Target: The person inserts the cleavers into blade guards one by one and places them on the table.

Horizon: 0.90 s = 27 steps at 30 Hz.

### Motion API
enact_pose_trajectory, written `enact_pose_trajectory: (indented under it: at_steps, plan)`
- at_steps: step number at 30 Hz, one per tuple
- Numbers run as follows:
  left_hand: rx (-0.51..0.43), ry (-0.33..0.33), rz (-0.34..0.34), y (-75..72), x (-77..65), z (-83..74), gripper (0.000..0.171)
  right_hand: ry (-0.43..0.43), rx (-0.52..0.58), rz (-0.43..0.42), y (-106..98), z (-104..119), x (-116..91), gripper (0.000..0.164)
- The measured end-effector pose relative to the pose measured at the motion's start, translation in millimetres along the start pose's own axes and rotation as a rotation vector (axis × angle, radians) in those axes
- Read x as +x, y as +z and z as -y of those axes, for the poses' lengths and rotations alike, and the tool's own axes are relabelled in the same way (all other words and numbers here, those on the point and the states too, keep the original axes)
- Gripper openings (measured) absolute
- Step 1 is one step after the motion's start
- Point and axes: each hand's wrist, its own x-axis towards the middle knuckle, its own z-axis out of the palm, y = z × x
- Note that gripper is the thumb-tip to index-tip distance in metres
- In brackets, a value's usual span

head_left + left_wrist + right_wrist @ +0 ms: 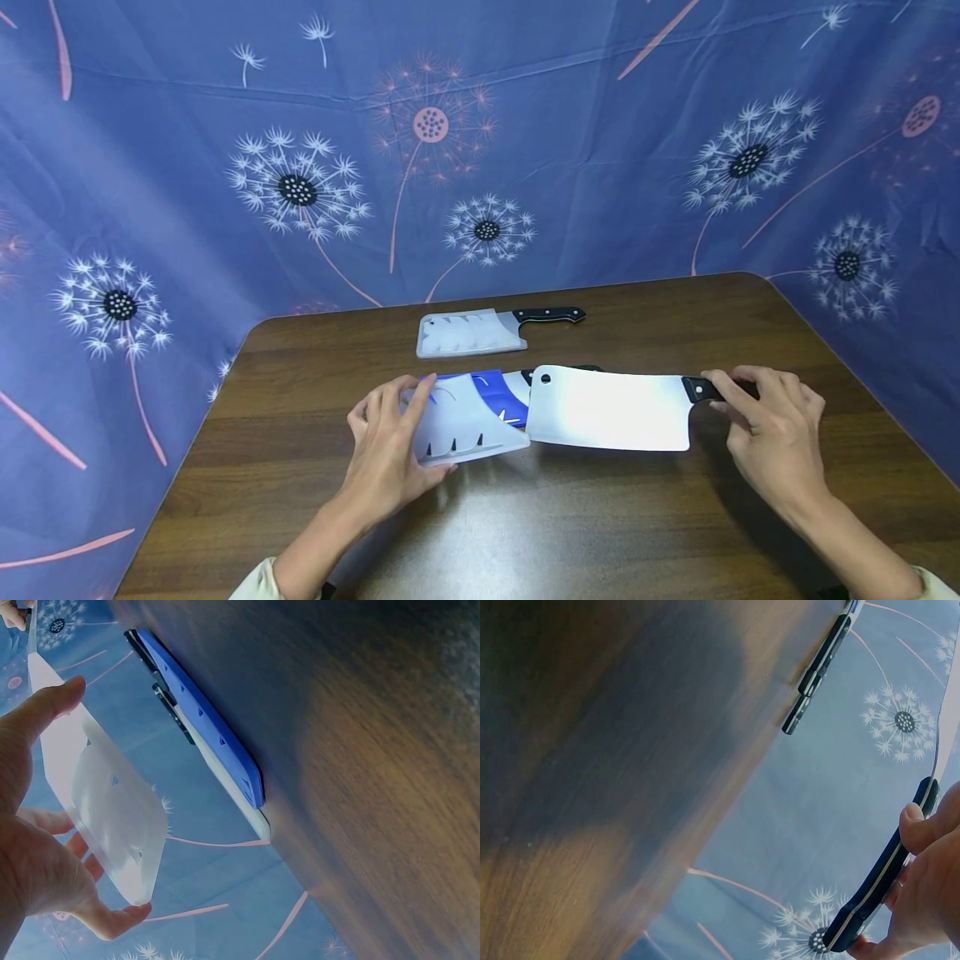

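Note:
A white blade sheath (468, 425) is gripped at its closed end by my left hand (382, 454), thumb on one edge and fingers on the other. My right hand (780, 437) grips the black handle (877, 877) of a cleaver (611, 410), whose broad blade is bare. Blade and sheath are both held above the table, the blade's holed front end right at the sheath's open end. Behind them lies a second cleaver in a blue sheath (498, 396), partly hidden by the held sheath and blade.
Farther back on the brown wooden table (330, 508) lies another cleaver in a white sheath (468, 335), its black handle (551, 314) pointing right. A blue cloth (585, 192) with dandelion prints hangs behind and beside the table.

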Motion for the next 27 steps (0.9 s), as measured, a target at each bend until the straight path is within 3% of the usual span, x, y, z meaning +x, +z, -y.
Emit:
enact_pose_trajectory:
  at_steps: [19, 27]
  plan:
    - [0.013, 0.007, -0.012, 1.1, -0.3, 2.8, 0.114, 0.002, 0.007, -0.012, 2, 4, -2, 0.053]
    - [0.032, 0.035, 0.002, 4.1, -0.9, -0.5, 0.114, -0.028, -0.004, 0.039, 5, 11, -5, 0.06]
